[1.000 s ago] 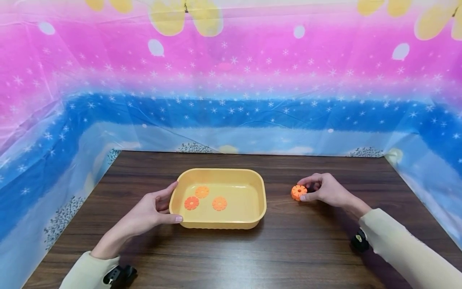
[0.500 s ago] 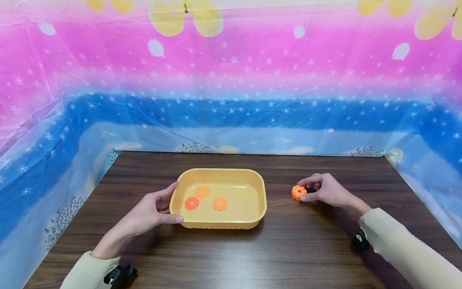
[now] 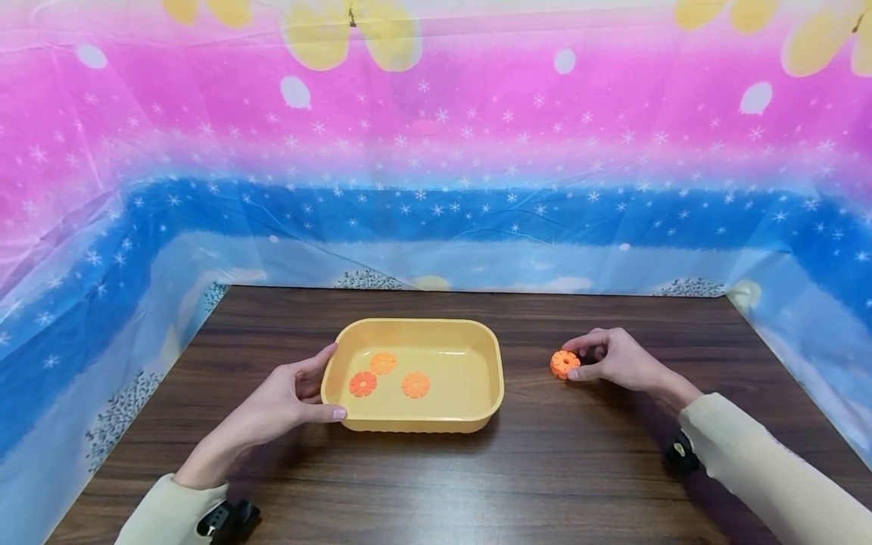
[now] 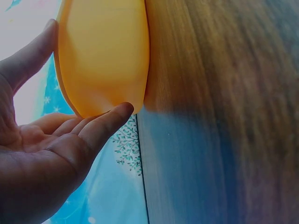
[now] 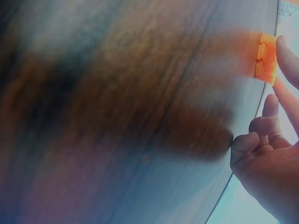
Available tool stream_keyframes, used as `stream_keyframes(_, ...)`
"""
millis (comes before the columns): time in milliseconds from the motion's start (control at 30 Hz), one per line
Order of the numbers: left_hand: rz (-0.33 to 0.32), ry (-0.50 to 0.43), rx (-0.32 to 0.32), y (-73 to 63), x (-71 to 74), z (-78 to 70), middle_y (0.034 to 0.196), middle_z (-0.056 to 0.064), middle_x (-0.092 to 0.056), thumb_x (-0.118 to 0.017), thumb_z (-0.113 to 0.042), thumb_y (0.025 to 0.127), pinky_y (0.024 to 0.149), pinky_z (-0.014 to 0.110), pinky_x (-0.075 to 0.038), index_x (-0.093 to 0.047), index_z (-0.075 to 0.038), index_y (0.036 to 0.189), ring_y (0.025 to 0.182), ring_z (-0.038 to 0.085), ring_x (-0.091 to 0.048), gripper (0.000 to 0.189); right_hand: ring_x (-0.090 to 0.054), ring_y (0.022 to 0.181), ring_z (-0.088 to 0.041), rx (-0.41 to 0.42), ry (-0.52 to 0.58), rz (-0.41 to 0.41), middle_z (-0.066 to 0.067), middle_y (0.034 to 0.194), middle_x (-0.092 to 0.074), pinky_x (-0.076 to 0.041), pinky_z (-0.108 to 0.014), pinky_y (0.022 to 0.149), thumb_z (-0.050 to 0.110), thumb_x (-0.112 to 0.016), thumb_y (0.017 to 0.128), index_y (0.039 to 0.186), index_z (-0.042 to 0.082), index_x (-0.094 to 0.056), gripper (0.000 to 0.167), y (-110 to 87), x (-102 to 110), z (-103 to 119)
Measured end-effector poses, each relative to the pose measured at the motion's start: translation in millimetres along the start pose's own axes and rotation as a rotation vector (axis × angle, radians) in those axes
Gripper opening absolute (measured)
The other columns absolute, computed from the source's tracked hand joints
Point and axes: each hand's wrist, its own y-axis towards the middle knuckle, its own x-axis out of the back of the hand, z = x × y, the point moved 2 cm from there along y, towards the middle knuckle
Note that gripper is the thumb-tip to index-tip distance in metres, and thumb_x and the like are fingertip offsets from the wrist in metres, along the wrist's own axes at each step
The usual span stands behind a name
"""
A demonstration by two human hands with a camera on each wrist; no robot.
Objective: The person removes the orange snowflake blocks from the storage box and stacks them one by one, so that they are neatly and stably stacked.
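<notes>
In the head view, a yellow rectangular plastic basin (image 3: 470, 382) stands on the table. My left hand (image 3: 272, 401) grips its left end, thumb at the near corner and fingers against the left side; the left wrist view shows these fingers along the basin's end wall (image 4: 103, 56). Inside lie three flat flower-shaped discs with notched edges: a red-orange disc (image 3: 363, 384), a light orange disc (image 3: 383, 363) and another light orange disc (image 3: 415, 384). Right of the basin, my right hand (image 3: 616, 359) pinches a short stack of orange flower discs (image 3: 565, 365) between thumb and fingers, low over the table.
The dark wood-grain table (image 3: 436, 484) reaches back to a printed cloth curtain (image 3: 436, 219) that encloses its far side and both flanks. Black wrist cameras are strapped at the left cuff (image 3: 170, 507) and the right cuff (image 3: 722, 424).
</notes>
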Motion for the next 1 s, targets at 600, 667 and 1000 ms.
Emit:
stream_keyframes(600,0.0,0.016,0.017,1.5,0.8,0.3,0.168,0.027,-0.022,-0.086,-0.012,0.087,0.101,0.035,-0.056,-0.015,0.001,0.165,0.141,0.043,-0.048,0.106,-0.046,0.072,-0.019,0.084,0.006,0.028,-0.015,0.096,-0.06,-0.039,-0.028,0.059,0.022,-0.09,0.083,0.122,0.01,-0.076,0.043,-3.4,4,41)
stream_keyframes(667,0.003,0.014,0.013,1.4,1.0,0.0,0.168,0.027,-0.022,-0.086,-0.012,0.087,0.1,0.035,-0.056,-0.015,0.001,0.165,0.141,0.044,-0.048,0.106,-0.046,0.073,-0.02,0.084,0.0,0.044,-0.014,0.093,-0.058,-0.038,-0.028,0.06,0.023,-0.09,0.084,0.122,0.01,-0.076,0.043,-2.7,4,51)
stream_keyframes(1000,0.037,0.016,-0.011,1.2,4.2,0.9,0.168,0.027,-0.024,-0.084,-0.011,0.089,0.103,0.037,-0.055,-0.014,-0.001,0.166,0.144,0.045,-0.043,0.105,-0.047,0.071,-0.022,0.149,0.021,0.175,-0.008,0.102,-0.063,-0.042,-0.027,0.06,0.035,-0.087,0.086,0.122,0.024,-0.076,0.039,3.2,-7,106)
